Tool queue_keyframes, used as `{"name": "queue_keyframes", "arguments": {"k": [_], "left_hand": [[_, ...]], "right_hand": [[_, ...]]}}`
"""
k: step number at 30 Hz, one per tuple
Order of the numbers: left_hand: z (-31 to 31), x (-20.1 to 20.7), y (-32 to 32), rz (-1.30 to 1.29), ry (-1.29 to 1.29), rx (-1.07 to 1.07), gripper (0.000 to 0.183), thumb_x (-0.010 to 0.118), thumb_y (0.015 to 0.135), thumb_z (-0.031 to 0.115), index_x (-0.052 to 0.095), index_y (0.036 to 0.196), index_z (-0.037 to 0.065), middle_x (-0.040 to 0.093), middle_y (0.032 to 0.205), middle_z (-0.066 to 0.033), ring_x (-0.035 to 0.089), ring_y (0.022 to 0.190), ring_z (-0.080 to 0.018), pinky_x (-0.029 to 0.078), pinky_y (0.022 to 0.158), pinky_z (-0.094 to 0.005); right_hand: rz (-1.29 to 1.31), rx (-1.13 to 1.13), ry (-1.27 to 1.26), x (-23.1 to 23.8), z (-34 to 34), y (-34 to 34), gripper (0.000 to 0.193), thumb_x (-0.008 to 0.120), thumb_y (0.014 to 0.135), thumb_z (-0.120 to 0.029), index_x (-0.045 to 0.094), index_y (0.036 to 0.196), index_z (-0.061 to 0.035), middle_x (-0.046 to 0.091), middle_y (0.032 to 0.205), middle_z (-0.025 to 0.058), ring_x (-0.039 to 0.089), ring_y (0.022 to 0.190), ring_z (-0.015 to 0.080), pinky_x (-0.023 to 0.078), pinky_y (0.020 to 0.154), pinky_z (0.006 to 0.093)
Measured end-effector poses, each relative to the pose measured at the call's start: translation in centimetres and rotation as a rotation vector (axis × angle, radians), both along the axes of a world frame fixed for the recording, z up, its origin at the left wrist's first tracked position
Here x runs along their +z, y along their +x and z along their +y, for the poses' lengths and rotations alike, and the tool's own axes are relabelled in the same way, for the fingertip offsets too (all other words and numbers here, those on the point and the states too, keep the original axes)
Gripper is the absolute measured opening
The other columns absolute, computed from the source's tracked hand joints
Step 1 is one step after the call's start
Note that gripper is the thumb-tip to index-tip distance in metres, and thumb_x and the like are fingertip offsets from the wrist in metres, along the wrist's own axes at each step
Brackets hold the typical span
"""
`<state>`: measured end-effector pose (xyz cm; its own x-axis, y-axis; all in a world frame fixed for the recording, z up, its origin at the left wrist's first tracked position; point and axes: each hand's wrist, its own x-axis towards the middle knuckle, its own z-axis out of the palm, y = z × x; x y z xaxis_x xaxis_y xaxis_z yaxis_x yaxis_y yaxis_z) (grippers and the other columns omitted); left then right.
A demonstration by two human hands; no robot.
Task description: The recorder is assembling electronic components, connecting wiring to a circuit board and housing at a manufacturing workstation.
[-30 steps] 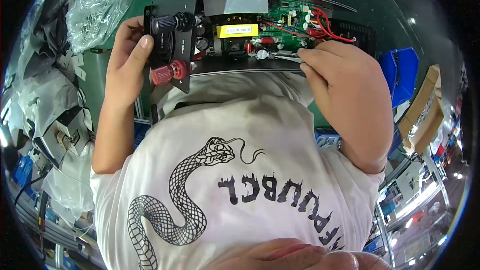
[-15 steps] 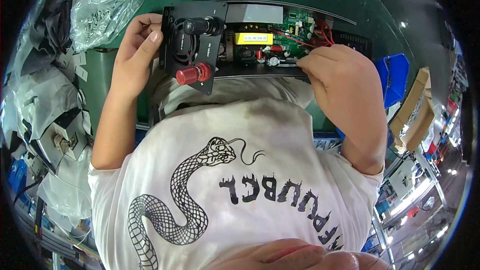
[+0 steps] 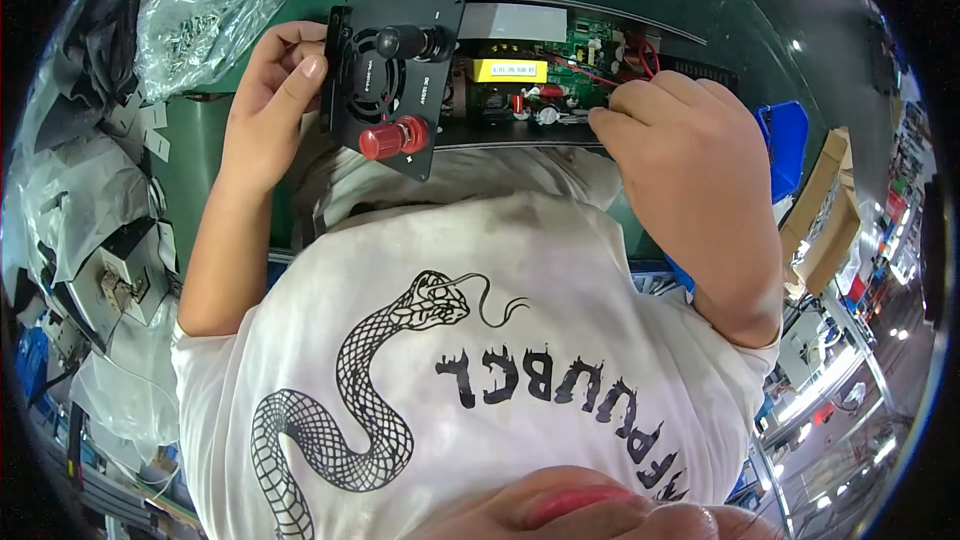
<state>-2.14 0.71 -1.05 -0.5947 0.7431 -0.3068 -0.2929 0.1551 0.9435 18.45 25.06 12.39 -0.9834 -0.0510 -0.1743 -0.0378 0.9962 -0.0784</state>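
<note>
The left hand [image 3: 272, 105] grips the panel [image 3: 412, 86], 2 terminals [image 3: 392, 138] fitted, the board [image 3: 582, 32] still uncovered; what the right hand [image 3: 695, 155] holds, I can't tell.

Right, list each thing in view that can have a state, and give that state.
Black casing: open, circuitry exposed
End panel: tilted, fan grille facing the camera
Red wires: looped
Clear plastic bag: crumpled
Cardboard box: open
Left hand: curled at the end panel's left edge
Right hand: bent over the casing; grip unclear
</note>
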Motion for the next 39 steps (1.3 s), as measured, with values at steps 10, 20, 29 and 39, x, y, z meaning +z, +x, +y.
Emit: {"name": "queue_keyframes", "arguments": {"k": [10, 20, 29, 39], "left_hand": [[-0.3, -0.1, 0.1, 0.011, 0.049, -0.008, 0.034, 0.057, 0.098, 0.02, 0.05, 0.125, 0.002, 0.056, 0.095, 0.0033, 0.047, 0.083, -0.0028, 0.036, 0.068, -0.0191], [-0.3, -0.4, -0.2, 0.006, 0.031, -0.003, 0.033, 0.057, 0.097, 0.021, 0.051, 0.123, 0.002, 0.052, 0.09, 0.0054, 0.043, 0.077, -0.002, 0.032, 0.066, -0.0183], [-0.2, -0.4, 0.0, 0.015, 0.028, 0.039, 0.033, 0.058, 0.097, 0.02, 0.051, 0.123, 0.001, 0.048, 0.087, 0.006, 0.039, 0.074, -0.0018, 0.031, 0.064, -0.018], [-0.1, -0.3, -0.1, 0.014, 0.024, 0.015, 0.033, 0.057, 0.097, 0.019, 0.051, 0.123, 0.001, 0.049, 0.087, 0.0056, 0.039, 0.073, -0.0016, 0.032, 0.063, -0.0182]], "right_hand": [[0.003, -0.094, 0.007, 0.6, -0.1, 0.5, 0.017, 0.07, 0.072, -0.007, 0.073, 0.088, -0.0082, 0.065, 0.085, 0.0015, 0.062, 0.079, 0.0206, 0.05, 0.07, 0.0336], [0.039, -0.158, -0.03, 0.6, -0.2, 0.8, 0.014, 0.071, 0.072, -0.006, 0.073, 0.087, -0.0068, 0.066, 0.086, 0.0033, 0.063, 0.078, 0.0222, 0.051, 0.069, 0.0343], [-0.016, -0.074, -0.143, -0.9, 0.5, 0.3, 0.014, 0.071, 0.071, -0.007, 0.072, 0.085, -0.0062, 0.067, 0.084, 0.0036, 0.063, 0.078, 0.0226, 0.05, 0.069, 0.0349], [0.031, -0.083, -0.084, -0.8, 0.3, 1.1, 0.014, 0.071, 0.068, -0.006, 0.072, 0.083, -0.0084, 0.066, 0.083, 0.0021, 0.062, 0.075, 0.0215, 0.05, 0.067, 0.0338]]}}
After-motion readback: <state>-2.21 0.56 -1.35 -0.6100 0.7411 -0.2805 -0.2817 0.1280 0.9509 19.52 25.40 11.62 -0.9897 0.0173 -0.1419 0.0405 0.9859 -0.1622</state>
